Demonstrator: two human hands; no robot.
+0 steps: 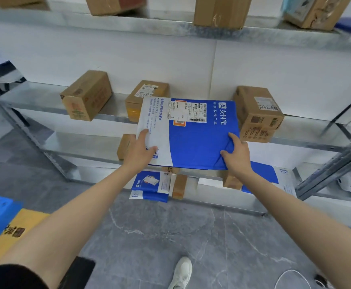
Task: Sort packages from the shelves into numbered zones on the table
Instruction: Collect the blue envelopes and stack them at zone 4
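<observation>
So I've got the blue-and-white mailer (191,138) in both hands, held flat out in front of the middle shelf (45,97), clear of the boxes. My left hand (141,151) has the near white corner, thumb on top and fingers tucked under. My right hand (237,153) is clamped on the near blue corner the same way, and the corner is creasing a bit under the pinch.

It looks like a thin, floppy bag, so my take is to keep both corners held and the thing level so it doesn't sag or fold. I also want the label side (189,112) facing up so I can read the zone before turning round. The table isn't in view from here, so I'd check the number first, then walk.

What's readable: big white 支付宝 with the logo (225,113) on the blue part, and 商家收钱工具 next to it. On the white part there's a blue heading that I read as 收钱码商家专享服务. The shipping label has barcodes and an orange sticker below it, but the print is too small for me to make out.

Behind the mailer there's a cardboard box (147,92) with its own label. Another box (258,113) sits just to the right with black handwriting I can't decipher, and a third (86,95) is off to the left. There are more blue mailers (149,182) on the bottom shelf.
</observation>
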